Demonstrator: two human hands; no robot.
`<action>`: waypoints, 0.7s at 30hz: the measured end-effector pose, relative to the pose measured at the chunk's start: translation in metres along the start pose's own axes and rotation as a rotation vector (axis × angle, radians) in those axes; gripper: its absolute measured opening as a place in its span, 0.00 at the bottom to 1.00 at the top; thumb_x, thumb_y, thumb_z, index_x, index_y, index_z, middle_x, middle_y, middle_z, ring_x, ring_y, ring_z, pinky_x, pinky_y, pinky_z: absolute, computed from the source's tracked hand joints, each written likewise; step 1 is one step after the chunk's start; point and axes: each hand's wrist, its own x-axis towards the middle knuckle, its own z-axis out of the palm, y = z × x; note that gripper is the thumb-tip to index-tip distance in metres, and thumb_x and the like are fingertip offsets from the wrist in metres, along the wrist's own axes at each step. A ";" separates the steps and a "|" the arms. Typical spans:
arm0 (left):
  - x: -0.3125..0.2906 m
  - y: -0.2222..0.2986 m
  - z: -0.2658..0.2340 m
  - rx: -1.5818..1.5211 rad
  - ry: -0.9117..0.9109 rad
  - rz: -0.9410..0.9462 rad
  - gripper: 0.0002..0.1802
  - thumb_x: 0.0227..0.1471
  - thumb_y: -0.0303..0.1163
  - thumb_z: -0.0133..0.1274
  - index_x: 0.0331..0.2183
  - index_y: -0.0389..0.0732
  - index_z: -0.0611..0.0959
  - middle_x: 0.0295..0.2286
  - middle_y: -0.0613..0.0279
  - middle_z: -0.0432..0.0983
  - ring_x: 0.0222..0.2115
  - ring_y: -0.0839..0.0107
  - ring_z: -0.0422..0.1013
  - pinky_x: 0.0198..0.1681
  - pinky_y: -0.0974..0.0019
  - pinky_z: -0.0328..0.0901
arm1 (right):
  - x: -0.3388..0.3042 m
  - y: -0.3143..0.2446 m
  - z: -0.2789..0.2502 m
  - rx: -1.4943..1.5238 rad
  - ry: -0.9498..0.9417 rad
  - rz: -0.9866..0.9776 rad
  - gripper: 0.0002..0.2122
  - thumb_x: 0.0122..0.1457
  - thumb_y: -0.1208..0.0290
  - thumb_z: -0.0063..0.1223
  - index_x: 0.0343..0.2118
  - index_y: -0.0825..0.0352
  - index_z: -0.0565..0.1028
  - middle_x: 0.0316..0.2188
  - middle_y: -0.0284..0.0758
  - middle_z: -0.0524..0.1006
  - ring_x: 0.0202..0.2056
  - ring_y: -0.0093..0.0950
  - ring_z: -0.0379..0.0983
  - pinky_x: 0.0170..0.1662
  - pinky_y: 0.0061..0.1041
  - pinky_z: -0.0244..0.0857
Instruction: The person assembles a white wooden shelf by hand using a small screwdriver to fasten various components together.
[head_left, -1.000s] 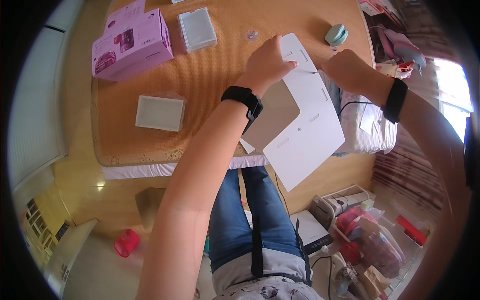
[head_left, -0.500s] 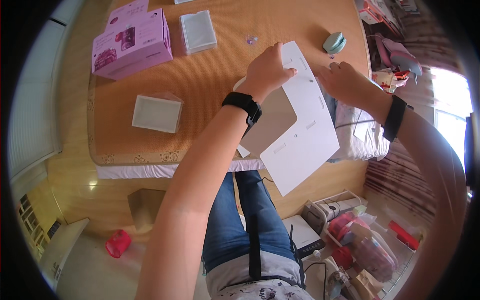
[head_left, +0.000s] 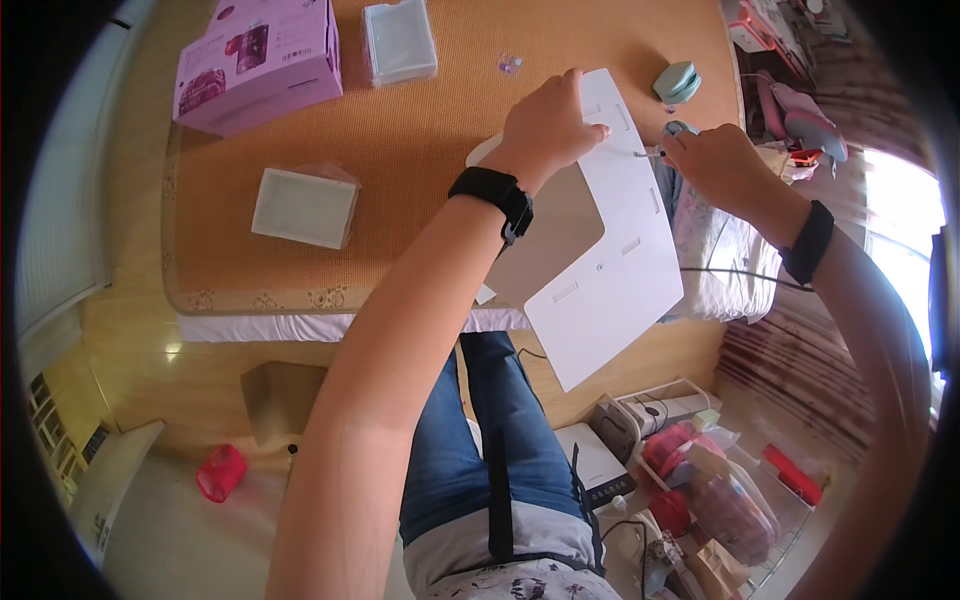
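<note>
A white flat panel [head_left: 640, 270] with slots and small metal fittings is held up at an angle over the bed's near edge. My left hand [head_left: 555, 125] is closed on its far left edge, thumb lying on the white face. Another white board part [head_left: 550, 230] with a rounded corner is behind it, partly covered by my left wrist. My right hand [head_left: 715, 165] is closed round what looks like a screwdriver [head_left: 648, 154]; its thin shaft meets the panel near a fitting, while the handle is mostly hidden. A small blue-grey thing [head_left: 680, 128] shows beside those fingers.
On the woven bed mat [head_left: 420, 150] lie a purple box [head_left: 260, 70], a white tray in clear wrap [head_left: 305, 207], another wrapped white tray [head_left: 400, 42], a teal case [head_left: 677, 82] and tiny bagged parts [head_left: 509, 63]. A cluttered rack [head_left: 700, 480] stands on the floor at right.
My right hand has shifted slightly right, and the tool's shaft now shows against the panel where a fitting was visible. My left hand keeps its grip on the panel. The whole view has moved slightly.
</note>
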 end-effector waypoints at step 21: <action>0.000 0.003 -0.005 -0.049 -0.079 -0.024 0.37 0.42 0.40 0.56 0.51 0.31 0.65 0.43 0.44 0.70 0.44 0.55 0.68 0.46 0.61 0.63 | -0.003 -0.001 0.010 0.030 0.075 0.066 0.06 0.55 0.66 0.47 0.28 0.62 0.68 0.18 0.28 0.72 0.22 0.24 0.72 0.24 0.22 0.63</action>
